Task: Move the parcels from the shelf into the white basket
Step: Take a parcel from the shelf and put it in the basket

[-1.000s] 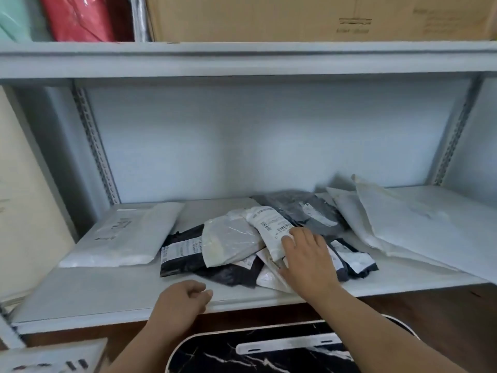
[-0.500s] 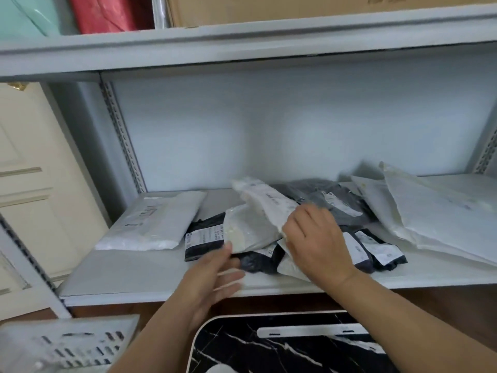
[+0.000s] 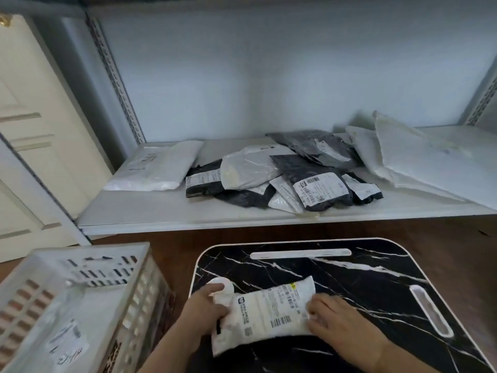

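Head view, parcel: You hold a white parcel [image 3: 265, 316] at 6 o'clock, just above the black marble-pattern board [image 3: 349, 281].
Left hand [image 3: 200, 310]: Fingers curl round the parcel's left end, thumb on top.
Right hand [image 3: 338, 324]: Fingers bend over the right end, gripping it.
Handling: Judged a soft, light, slippery poly bag. Grip both short ends, clear of the label.
White basket [image 3: 129, 300]: At 8 o'clock, one labelled parcel inside.
Shelf [image 3: 161, 214]: At 12 o'clock. The pile of parcels [image 3: 285, 173] remains to be moved.
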A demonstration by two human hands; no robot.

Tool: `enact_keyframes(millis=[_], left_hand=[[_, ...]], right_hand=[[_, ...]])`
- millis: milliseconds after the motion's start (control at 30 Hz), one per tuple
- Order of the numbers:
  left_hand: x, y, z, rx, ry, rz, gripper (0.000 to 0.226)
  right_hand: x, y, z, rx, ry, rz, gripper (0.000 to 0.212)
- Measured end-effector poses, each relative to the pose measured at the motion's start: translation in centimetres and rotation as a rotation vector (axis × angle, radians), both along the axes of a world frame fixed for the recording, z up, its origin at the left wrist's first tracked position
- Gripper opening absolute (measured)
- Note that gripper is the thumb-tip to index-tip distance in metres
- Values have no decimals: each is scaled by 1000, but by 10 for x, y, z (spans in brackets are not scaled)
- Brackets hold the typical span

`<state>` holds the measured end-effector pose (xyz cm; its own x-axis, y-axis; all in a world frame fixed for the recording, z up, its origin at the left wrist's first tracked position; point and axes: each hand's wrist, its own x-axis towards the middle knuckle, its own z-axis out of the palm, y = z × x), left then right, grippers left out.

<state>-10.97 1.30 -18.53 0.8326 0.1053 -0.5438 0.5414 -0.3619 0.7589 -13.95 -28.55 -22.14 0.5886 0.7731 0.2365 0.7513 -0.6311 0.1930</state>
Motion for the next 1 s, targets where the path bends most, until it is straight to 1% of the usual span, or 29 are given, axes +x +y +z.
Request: enact_keyframes(millis=[33,100,133,233,267,300,400,467,533,633,800,900,1000], left_hand=[[-5,-4,-10,112,-33,-41,54],[-8,-13,-24,259,-134,-113,43],[-9,-18,-26,294,-187,-126,40],[-1,-27,-36,414,-368,-28,41],[1,-32,-39,486,-413,-78,39],[0,-36,-48,555,-459,-171,40],[-8,-51,-66,742,-553,-443,50],[-15,-52,-80,749,-554,-542,54],[-20,-48,-90,797,-562,-581,56],[-20,-46,-100,872,-628,-597,58],[-17,-47,-106,892,-587,-630,59],[-17,-45,-112,904,-609,-628,59],[-17,-46,-112,891,-561,-645,59]], right_hand=[[-4,-1,-4,-26,63,-3,14],[-7,2,-7,-39,164,-33,31],[-9,5,-2,5,193,-96,37],[0,21,-4,269,220,-358,42],[3,29,-5,291,250,-460,46],[6,36,-11,285,247,-529,50],[5,62,-34,251,331,-619,56],[-3,75,-52,270,315,-606,61],[-9,77,-62,273,281,-612,63],[-5,74,-71,235,250,-609,59],[-3,73,-79,237,278,-620,60],[-3,74,-81,226,301,-611,58],[-3,73,-81,218,335,-611,58]])
